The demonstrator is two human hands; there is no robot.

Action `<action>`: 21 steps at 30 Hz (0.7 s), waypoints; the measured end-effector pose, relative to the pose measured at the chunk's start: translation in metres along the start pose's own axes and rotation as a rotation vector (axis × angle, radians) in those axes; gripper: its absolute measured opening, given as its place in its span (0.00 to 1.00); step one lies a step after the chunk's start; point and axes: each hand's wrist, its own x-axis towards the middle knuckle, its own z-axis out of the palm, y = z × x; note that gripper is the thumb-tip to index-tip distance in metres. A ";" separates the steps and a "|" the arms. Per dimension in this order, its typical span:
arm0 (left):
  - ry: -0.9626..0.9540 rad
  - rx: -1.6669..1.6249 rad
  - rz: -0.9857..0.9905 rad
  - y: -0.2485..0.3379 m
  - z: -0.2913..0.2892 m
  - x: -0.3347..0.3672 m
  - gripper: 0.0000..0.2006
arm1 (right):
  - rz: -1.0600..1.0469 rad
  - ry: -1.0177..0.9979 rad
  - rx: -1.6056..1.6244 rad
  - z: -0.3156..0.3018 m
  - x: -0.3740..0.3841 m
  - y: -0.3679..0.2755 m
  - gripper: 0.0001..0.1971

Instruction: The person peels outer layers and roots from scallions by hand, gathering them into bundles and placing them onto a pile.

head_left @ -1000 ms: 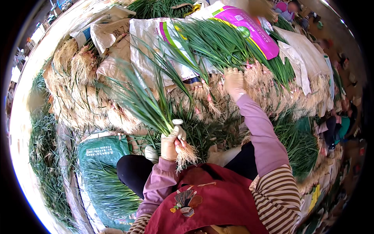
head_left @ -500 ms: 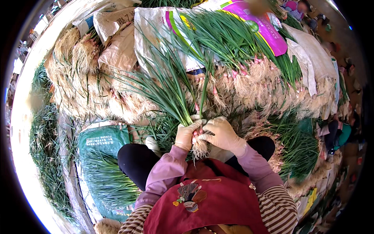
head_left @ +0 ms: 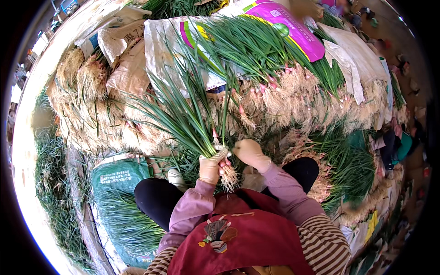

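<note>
My gloved left hand [head_left: 210, 169] is closed round a bunch of green onions [head_left: 187, 120]. Their long green leaves fan out up and to the left, while pink bulbs and pale stringy roots [head_left: 228, 178] hang below the fist. One stalk with a pink bulb [head_left: 215, 134] sits loosely at the top of the grip. Just right of the bunch, my gloved right hand [head_left: 251, 153] is apart from it with its fingers curled in. Whatever those fingers may hold is hidden.
A long heap of green onions [head_left: 270, 91], roots facing me, lies ahead under white and purple sacks [head_left: 298, 27]. More onions lie on a green sack [head_left: 117, 176] at left and in a pile [head_left: 343, 169] at right. Another person [head_left: 396, 146] is at far right.
My right hand has drawn away from the bulbs, and its fingers have curled in. My left hand keeps hold of the bunch. The whole view has shifted slightly.
</note>
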 end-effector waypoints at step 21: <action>0.070 -0.065 -0.147 0.021 0.015 0.146 0.09 | 0.321 0.280 0.274 -0.146 0.131 0.065 0.24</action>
